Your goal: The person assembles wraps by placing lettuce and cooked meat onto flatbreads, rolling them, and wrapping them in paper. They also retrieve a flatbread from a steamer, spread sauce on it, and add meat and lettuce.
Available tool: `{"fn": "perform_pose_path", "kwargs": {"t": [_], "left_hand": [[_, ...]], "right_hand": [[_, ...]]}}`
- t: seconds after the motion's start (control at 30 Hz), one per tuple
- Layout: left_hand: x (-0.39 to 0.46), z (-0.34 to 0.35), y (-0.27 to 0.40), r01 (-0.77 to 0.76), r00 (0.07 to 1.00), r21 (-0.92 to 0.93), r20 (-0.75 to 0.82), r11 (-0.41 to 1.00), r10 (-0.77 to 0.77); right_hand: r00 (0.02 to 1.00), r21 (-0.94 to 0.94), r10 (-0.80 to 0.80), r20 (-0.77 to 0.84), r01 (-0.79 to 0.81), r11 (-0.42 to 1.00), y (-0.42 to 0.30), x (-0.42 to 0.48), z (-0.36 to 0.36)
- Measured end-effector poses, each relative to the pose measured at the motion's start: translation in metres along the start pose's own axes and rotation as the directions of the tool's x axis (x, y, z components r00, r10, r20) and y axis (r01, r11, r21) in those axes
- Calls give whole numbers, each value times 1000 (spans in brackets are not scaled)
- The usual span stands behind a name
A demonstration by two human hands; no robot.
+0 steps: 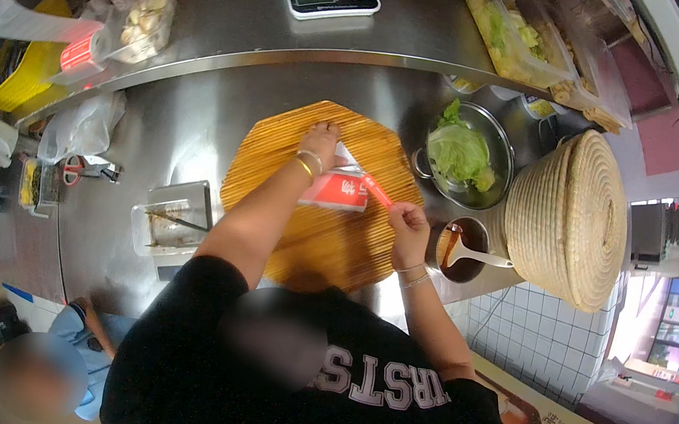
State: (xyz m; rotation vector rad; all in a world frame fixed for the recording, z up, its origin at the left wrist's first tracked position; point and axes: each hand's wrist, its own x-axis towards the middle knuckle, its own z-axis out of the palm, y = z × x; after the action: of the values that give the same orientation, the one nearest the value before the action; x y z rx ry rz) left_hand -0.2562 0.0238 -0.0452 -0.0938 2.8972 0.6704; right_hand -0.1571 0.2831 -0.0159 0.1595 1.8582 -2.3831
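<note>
In front of me, a red-and-white printed paper packet (339,191) lies on a ridged wooden board (271,142) with a many-sided outline. My left hand (321,143) holds the packet's upper part down against the board, its fingers partly hidden. A narrow red printed strip (377,190), like tape or a sticker, runs from the packet's upper edge to my right hand (410,221). That hand pinches the strip's end above the board's right edge. What the packet contains is hidden.
To the right stand a steel bowl of lettuce (460,151), a pot of sauce with a white-handled brush (471,255) and a lidded woven basket (550,210). Leftward are a clear tray (170,220) and scissors (79,168). A shelf holds a digital scale (334,4). Another person (91,333) is at lower left.
</note>
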Motion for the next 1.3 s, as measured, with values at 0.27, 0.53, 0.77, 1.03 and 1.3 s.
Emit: {"fn": "perform_pose_path", "kwargs": {"t": [0.27,0.53,0.77,1.03,1.3], "left_hand": [[2,16,-9,-66,997,9,-41,998,66],[-65,12,11,-213,958,-558,-279,802,60],[-89,21,-3,-600,691,62,-464,798,555],[-122,27,-2,-536,738,161,-387,829,553],[-143,26,-7,-465,821,96,-324,880,470]], "right_hand": [[967,300,254,27,-251,920,19,35,53],[879,432,477,-14,-425,796,34,54,56],[825,482,565,-16,-489,727,32,53,49],[925,477,378,-41,-314,821,42,31,48],[936,16,309,-169,-311,950,54,5,53]]}}
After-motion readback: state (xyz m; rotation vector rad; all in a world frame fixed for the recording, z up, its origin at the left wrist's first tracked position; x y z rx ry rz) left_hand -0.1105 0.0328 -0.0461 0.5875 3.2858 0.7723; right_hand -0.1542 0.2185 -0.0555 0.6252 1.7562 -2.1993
